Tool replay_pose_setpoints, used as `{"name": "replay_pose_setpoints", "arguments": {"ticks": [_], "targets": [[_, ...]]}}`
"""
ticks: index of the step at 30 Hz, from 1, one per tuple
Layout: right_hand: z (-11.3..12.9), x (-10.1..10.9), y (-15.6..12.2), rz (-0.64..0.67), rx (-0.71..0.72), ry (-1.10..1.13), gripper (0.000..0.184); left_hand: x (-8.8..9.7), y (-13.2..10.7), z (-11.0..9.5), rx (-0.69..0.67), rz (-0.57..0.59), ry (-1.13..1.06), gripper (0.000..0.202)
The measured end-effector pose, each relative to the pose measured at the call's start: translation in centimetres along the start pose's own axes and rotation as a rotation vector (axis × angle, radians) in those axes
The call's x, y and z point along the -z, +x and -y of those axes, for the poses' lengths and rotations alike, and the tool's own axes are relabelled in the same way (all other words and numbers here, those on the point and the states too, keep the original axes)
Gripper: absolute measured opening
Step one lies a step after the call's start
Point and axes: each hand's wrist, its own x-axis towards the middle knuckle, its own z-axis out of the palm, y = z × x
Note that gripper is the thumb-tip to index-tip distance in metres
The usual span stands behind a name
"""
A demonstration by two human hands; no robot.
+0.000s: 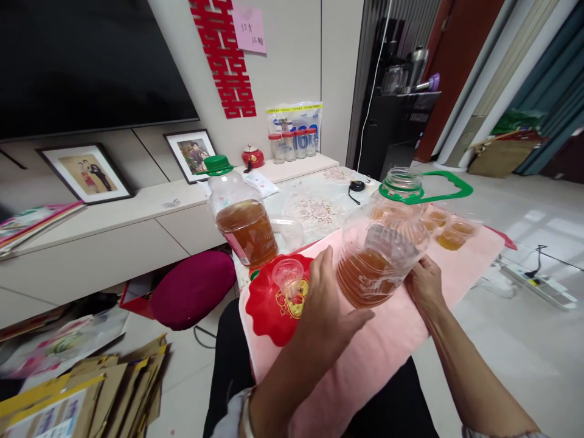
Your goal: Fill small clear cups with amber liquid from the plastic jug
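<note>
A big clear plastic jug (365,267) with amber liquid in its lower part stands leaning a little on the pink cloth (356,359). Its mouth is uncapped, and a green carry handle (451,185) sticks out to the right. My right hand (424,280) grips the jug low on its right side, the fingertips partly hidden behind it. To the jug's left, my left hand (326,310) is open, thumb spread from the fingers; whether it touches the jug I cannot tell. Behind that hand lies a scalloped red tray (262,304) holding a clear plastic cup (288,277).
A second jug (249,228), green-capped, stands behind the tray. Several small cups of amber liquid (456,231) sit at the cloth's right end. A black tape measure (356,185) lies on the flowered tablecloth (314,210). Flattened cardboard (114,395) and a maroon cushion (194,289) are at left.
</note>
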Motion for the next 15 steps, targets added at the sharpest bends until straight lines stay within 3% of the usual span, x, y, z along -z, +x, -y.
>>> {"name": "replay_pose_setpoints", "arguments": {"ticks": [4, 8, 11, 15], "targets": [[0.1, 0.0, 0.0, 0.012, 0.005, 0.01, 0.018, -4.2, 1.6, -0.1, 0.02, -0.025, -0.149, 0.139], [0.3, 0.0, -0.3, 0.039, 0.02, 0.024, 0.019, -7.5, 3.0, 1.1, -0.049, -0.194, -0.145, 0.142], [1.0, -0.4, -0.5, 0.085, 0.02, 0.029, 0.024, -8.7, 3.8, 2.0, -0.052, -0.27, -0.129, 0.139], [2.6, -1.1, -1.1, 0.161, -0.002, 0.026, 0.036, -8.9, 4.2, 2.3, 0.0, -0.237, -0.189, 0.139]]}}
